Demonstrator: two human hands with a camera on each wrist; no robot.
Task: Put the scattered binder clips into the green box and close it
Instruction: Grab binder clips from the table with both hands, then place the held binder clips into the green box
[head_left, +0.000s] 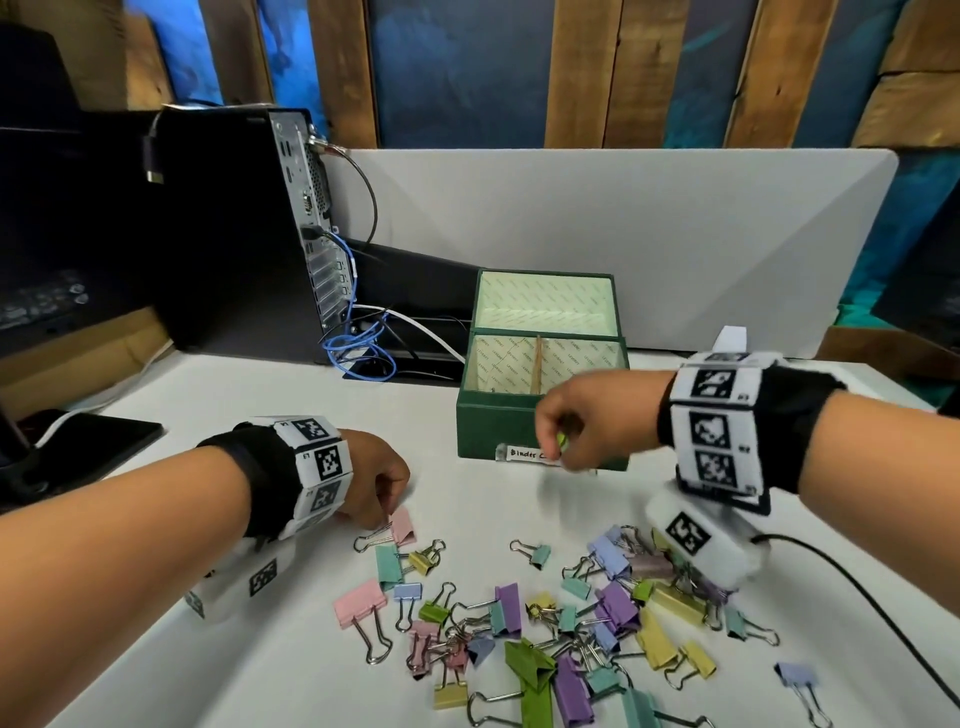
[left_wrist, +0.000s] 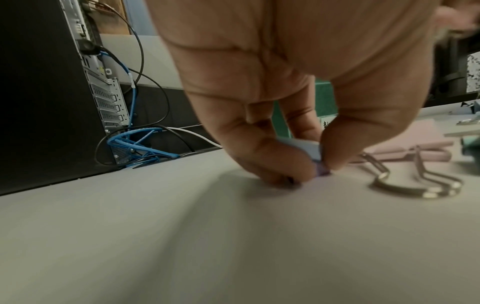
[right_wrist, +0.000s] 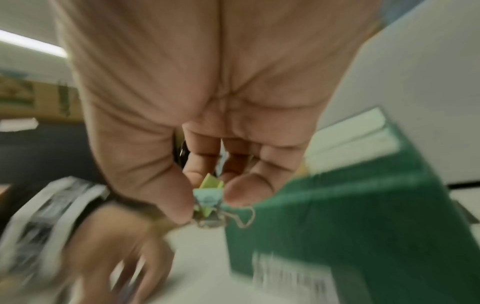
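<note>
The green box (head_left: 540, 431) stands open at mid-table, its lid upright behind it and a divider inside. My right hand (head_left: 563, 441) hovers in front of the box's front wall (right_wrist: 363, 222). Its thumb and fingers (right_wrist: 207, 202) pinch small binder clips (right_wrist: 207, 195), yellow-green and teal. My left hand (head_left: 376, 493) is down on the table to the left, and its fingertips (left_wrist: 320, 164) pinch a pale blue binder clip (left_wrist: 303, 149). A pink clip (head_left: 404, 526) lies just beside it. Several pastel clips (head_left: 571, 618) are scattered across the near table.
A black computer tower (head_left: 234, 234) with blue and black cables (head_left: 358, 353) stands at the back left. A grey divider panel (head_left: 623, 234) runs behind the box. A black cable (head_left: 857, 587) trails off my right wrist. A dark flat device (head_left: 104, 431) lies at the left.
</note>
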